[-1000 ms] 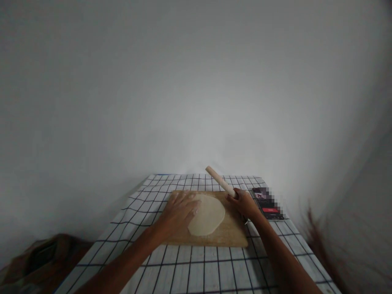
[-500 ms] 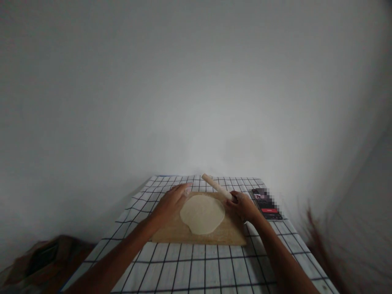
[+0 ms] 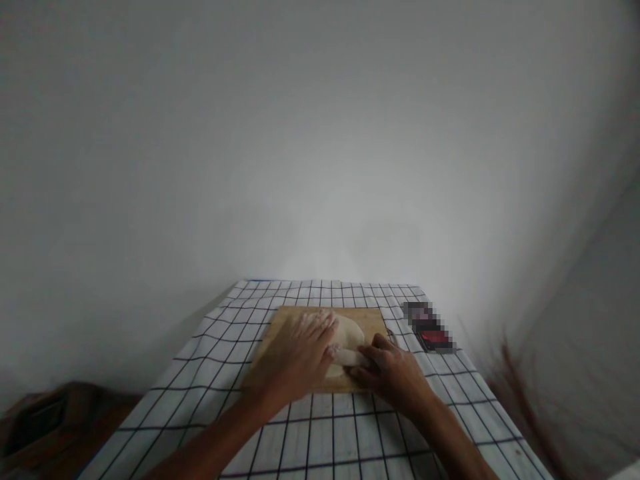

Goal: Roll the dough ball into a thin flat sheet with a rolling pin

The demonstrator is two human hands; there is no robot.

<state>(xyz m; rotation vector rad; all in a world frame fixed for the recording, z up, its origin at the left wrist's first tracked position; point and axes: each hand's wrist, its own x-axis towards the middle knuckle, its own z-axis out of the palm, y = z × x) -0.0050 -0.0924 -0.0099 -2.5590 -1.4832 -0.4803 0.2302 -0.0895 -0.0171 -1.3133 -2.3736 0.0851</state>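
A flat round of pale dough (image 3: 350,331) lies on a wooden board (image 3: 376,321) on the checked cloth. A wooden rolling pin (image 3: 349,357) lies across the near part of the dough, mostly hidden under my hands. My left hand (image 3: 306,352) rests on the pin's left part, fingers stretched forward and floury, palm down. My right hand (image 3: 391,375) lies over the pin's right end with its fingers curled round it.
The table is covered with a white cloth with a dark grid (image 3: 320,433). A phone (image 3: 433,332) lies to the right of the board. A plain white wall stands right behind the table. Something brown (image 3: 45,420) sits at the lower left.
The rolling pin, held up at a slant behind the board by my right hand, has come down onto the dough. My left hand has moved from the board's far edge onto the pin.
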